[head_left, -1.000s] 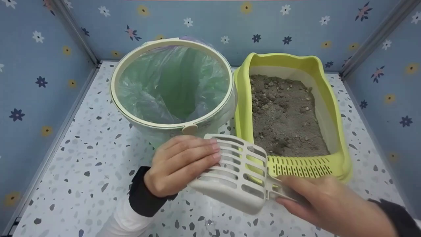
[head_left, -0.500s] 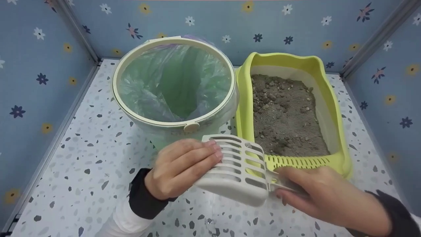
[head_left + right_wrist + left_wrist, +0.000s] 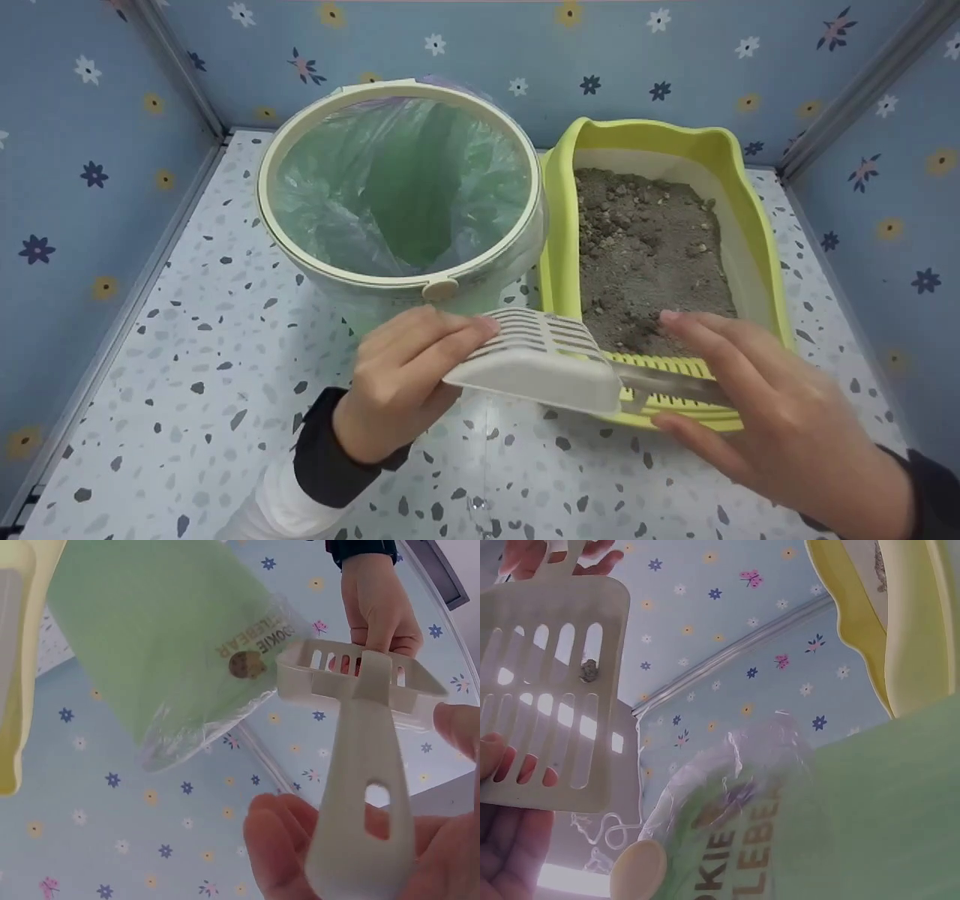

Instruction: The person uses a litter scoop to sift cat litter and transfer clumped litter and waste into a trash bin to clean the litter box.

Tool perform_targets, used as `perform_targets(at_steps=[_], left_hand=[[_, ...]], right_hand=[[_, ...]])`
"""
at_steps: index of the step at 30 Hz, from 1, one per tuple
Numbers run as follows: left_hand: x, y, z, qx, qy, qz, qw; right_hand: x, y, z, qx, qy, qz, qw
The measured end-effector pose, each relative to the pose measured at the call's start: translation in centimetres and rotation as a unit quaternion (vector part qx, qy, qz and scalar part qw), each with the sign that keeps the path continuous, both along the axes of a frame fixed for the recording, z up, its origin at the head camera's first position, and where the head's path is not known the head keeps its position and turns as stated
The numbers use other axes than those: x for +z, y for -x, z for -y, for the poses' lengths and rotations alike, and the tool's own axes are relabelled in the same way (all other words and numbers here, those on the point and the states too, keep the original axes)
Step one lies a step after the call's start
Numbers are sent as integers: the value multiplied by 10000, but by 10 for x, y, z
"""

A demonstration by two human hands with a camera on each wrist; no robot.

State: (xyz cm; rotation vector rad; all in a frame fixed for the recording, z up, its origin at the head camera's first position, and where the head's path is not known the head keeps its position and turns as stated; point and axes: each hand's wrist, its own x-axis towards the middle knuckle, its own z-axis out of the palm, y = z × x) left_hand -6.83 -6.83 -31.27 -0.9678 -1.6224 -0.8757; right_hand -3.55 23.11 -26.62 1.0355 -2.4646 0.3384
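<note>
Off-white slotted plastic litter scoop (image 3: 536,360) sits level between my two hands, near the front edge of the speckled terrazzo-pattern table (image 3: 187,375). My left hand (image 3: 401,375) pinches the far-left rim of the scoop head, fingers curled over it. My right hand (image 3: 765,405) supports the flat handle across loosely curled fingers; the right wrist view shows the handle resting on them, thumb beside it. Just beyond the scoop stand the round cream-rimmed bin lined with a green plastic bag (image 3: 401,187), on the left, and the yellow-green plastic litter tray of grey sand (image 3: 652,247), on the right. Judged step: orienting the scoop before use. The next move calls for a firm right-hand handle grip, release by the left hand, and a low entry angle into the sand
</note>
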Motion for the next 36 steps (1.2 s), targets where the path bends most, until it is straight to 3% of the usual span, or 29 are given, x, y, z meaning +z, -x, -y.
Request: perform_targets(at_steps=[4, 9, 15, 18, 21, 25, 29, 32, 36], left_hand=[[-7, 0, 1, 48, -99, 678, 9976], [-13, 1, 1, -104, -303, 1615, 9864], [-14, 2, 2, -308, -454, 2524, 9661], [-15, 2, 2, -561, -601, 3043, 9490], [-17, 1, 0, -770, -838, 3612, 9255], [-20, -1, -3, -969, -1134, 4481, 8815], [-22, -3, -5, -1260, -1277, 5435, 8200], [-25, -3, -7, -1474, -1284, 5948, 7797], [-28, -3, -10, -1766, -1246, 6351, 7415]], right_hand=[[-3, 6, -2, 263, 365, -556, 9974], [-12, 14, -3, 376, 806, -1321, 9872], [-17, 18, 1, 178, 935, -2289, 9688], [-16, 20, 5, 94, 836, -2568, 9628], [-14, 21, 9, 53, 680, -2763, 9586], [-14, 23, 11, 34, 410, -2834, 9581], [-16, 24, 13, -4, 135, -2779, 9605], [-18, 25, 13, -34, -17, -2773, 9608], [-18, 26, 15, -85, -172, -2874, 9576]])
